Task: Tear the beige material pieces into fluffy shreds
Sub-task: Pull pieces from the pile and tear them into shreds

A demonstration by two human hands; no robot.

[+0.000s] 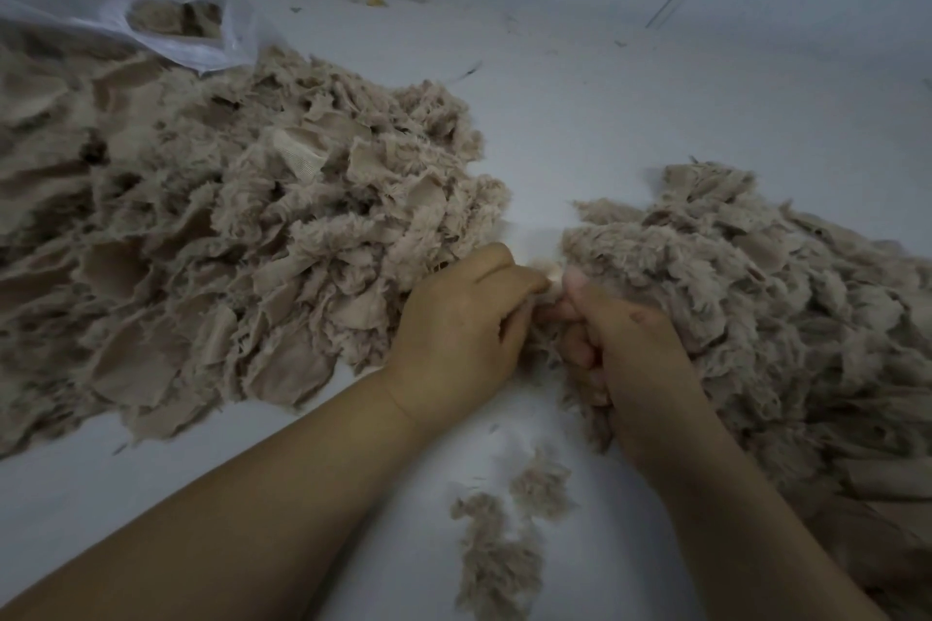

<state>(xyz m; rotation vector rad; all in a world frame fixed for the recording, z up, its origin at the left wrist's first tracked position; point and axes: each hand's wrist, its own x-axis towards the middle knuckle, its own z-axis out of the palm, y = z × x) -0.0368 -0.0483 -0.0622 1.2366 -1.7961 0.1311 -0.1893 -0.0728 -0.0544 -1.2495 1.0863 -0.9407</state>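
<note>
With both hands pinching one beige material piece [547,313] at frame centre, left hand [456,333] and right hand [623,343] fingers clamped tight, best pull apart in short tugs near the grip.

Head view: close, looking forward-down onto table [655,126].

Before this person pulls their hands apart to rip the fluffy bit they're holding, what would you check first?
1. Left hand pinches the small beige fluffy piece: ok.
2. Right hand grips the same piece: ok.
3. Piece apart from the big left-side heap of beige material: cannot tell.
4. Bare white table surface ahead of the hands: ok.
5. Small fluffy beige shreds lie near the forearms, outside the pull: ok.
</note>
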